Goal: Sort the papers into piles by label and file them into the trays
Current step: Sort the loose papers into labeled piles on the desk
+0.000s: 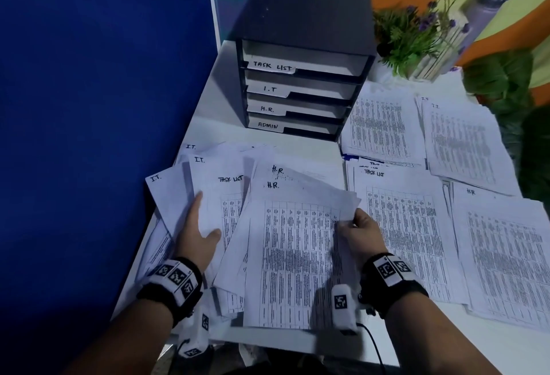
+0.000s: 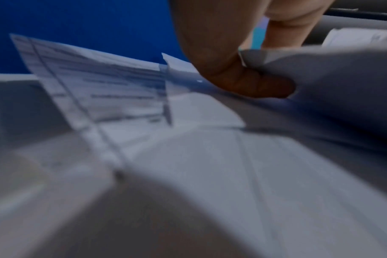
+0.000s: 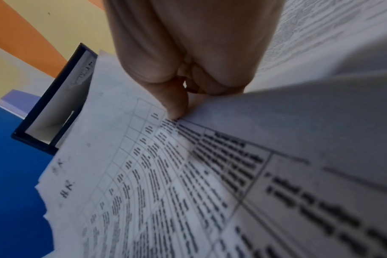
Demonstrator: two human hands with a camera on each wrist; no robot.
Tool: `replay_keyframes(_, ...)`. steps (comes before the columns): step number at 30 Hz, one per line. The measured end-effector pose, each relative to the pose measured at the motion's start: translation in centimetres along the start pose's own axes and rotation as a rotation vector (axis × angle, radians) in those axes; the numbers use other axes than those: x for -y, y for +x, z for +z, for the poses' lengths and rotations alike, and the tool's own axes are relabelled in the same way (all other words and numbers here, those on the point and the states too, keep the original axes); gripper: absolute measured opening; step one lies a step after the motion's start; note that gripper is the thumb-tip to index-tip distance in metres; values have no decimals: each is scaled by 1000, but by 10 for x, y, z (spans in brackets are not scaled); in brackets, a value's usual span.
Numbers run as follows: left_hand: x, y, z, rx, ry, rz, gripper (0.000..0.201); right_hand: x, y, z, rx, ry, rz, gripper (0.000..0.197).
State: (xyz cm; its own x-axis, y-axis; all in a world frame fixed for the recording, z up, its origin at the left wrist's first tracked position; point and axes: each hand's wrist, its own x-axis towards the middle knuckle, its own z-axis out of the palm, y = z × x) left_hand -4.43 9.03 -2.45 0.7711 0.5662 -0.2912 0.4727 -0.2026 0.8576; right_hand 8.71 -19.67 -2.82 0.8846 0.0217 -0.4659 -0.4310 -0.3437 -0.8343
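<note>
Pinching H.R. sheets (image 1: pixel 297 243), right hand (image 1: pixel 361 233); left hand (image 1: pixel 198 225) flat, fingers straight, on loose papers (image 1: pixel 208 196).

paper piles (image 1: pixel 401 243) ring the tray tower (image 1: pixel 297 88).

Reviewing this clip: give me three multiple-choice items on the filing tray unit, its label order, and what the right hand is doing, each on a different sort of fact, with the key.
1. Where does the tray unit stand?
A. At the desk's far edge, beyond the papers
B. By the person's wrists
C. On the floor

2. How many labelled trays does it show?
A. Two
B. Four
C. Six

3. What is the right hand doing?
A. Resting flat and open
B. Pinching the edge of an H.R. sheet
C. Holding a pen

Key: 1 A, it stands behind the loose sheets; 2 B, TASK LIST, I.T, H.R., ADMIN; 3 B, thumb and fingers close on the sheet's edge.
</note>
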Motion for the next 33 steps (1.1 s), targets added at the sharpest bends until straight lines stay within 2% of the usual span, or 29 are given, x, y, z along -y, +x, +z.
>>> replay_keyframes(3, -2, 6, 0, 103, -63, -77, 35, 8, -1, 2, 6, 85, 1, 35)
replay_keyframes(5, -2, 9, 6, 146, -181, -176, 25, 12, 2, 6, 7, 101, 2, 30)
replay_keyframes(7, -1, 10, 12, 171, -181, -204, 23, 15, 4, 13, 13, 111, -17, 26)
replay_keyframes(9, 3, 10, 16, 160, -84, -153, 32, 19, 3, 18, 15, 137, -16, 28)
replay_keyframes(13, 1, 8, 19, 70, -39, -194, 17, 21, -1, 18, 10, 164, 29, 9)
replay_keyframes(15, 2, 8, 19, 28, -40, -198, 18, 17, 0, 17, 1, 132, 27, 13)
replay_keyframes(18, 12, 10, 18, -1, 8, -156, 39, 7, 4, 13, -47, 38, -14, 8)
replay_keyframes(20, 12, 10, 15, -15, 11, -174, 34, -1, 8, 9, -90, 8, -45, 4)
replay_keyframes(22, 13, 11, 13, -34, 53, -171, 27, -7, 13, 6, -94, 41, -43, 12)
replay_keyframes(28, 15, 9, 12, 2, 48, -165, 32, -2, 8, 5, 28, 152, 3, 36)
replay_keyframes(29, 13, 7, 13, 18, 23, -165, 26, 0, 6, 6, 60, 152, 11, 36)
replay_keyframes(31, 7, 2, 17, 37, -1, -143, 15, 3, 4, 9, 107, 156, 28, 25)
replay_keyframes(33, 2, -1, 19, 28, -35, -107, 21, 4, 2, 12, 134, 158, 41, 13)
